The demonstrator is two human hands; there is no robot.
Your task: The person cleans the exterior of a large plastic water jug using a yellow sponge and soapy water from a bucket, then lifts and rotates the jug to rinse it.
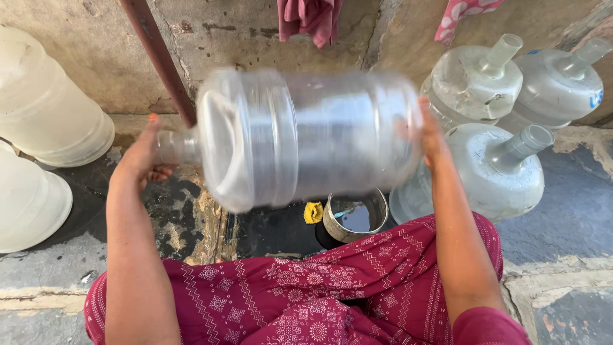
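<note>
Hands holding clear jug (pixel 306 137) sideways, mid-air over lap, blurred. Left hand (pixel 143 153) wrapping neck end, fingers partly curled. Right hand (pixel 429 137) pressing flat against base, fingers open. Small pot (pixel 355 217) sitting below jug, yellow scrap (pixel 313 212) lying beside. Three jugs (pixel 495 172) standing at right.

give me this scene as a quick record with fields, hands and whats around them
held thing: large clear plastic water jug, lying sideways, blurred
left hand: left hand over the jug's neck end
right hand: right hand flat against the jug's base
below jug: small metal pot with dark water; yellow scrap beside it
right side: three upright capless jugs by the wall
left side: pale white containers
ground: wet stone floor
lap: maroon patterned cloth
</note>
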